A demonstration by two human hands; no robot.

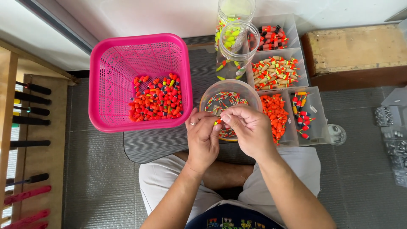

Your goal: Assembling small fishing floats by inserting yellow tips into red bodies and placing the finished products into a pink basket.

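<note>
Float (218,122) pinched between fingertips of left hand (202,138) and right hand (250,130), hovering over clear bowl (212,91). I'm judging assembly step underway. Pink basket (106,85) sitting left of left hand; next move needing fine fingertip alignment.

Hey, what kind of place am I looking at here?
Probably a small home or shop workspace for sorting fishing floats, worked on the floor. A pink basket holds orange floats, a clear divided box sorts more, and rod handles line a wooden rack.
</note>
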